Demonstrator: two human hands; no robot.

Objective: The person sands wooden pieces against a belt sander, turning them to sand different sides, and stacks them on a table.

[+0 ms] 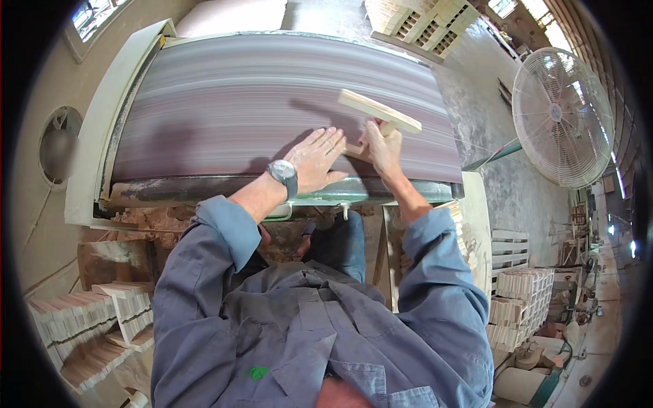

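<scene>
My right hand (382,151) is wrapped round the short stem of a pale wooden piece (381,111). Its long flat bar stands above the fist, and a lower wooden part shows between my hands. My left hand (317,158) is stretched flat beside it, fingers straight and close together, over the sanding belt (231,102). Whether its fingertips press on the lower wooden part or only hover cannot be made out. Streaks run lengthwise along the wide brownish-grey belt. A dark wristwatch (283,174) circles my left wrist.
A dusty roller edge (204,190) runs along the belt's near side, and a pale housing (102,122) closes its left end. A large caged fan (563,115) stands at right. Stacked wooden pieces lie lower left (88,319) and lower right (520,302). A slatted wooden stack (425,27) stands far back.
</scene>
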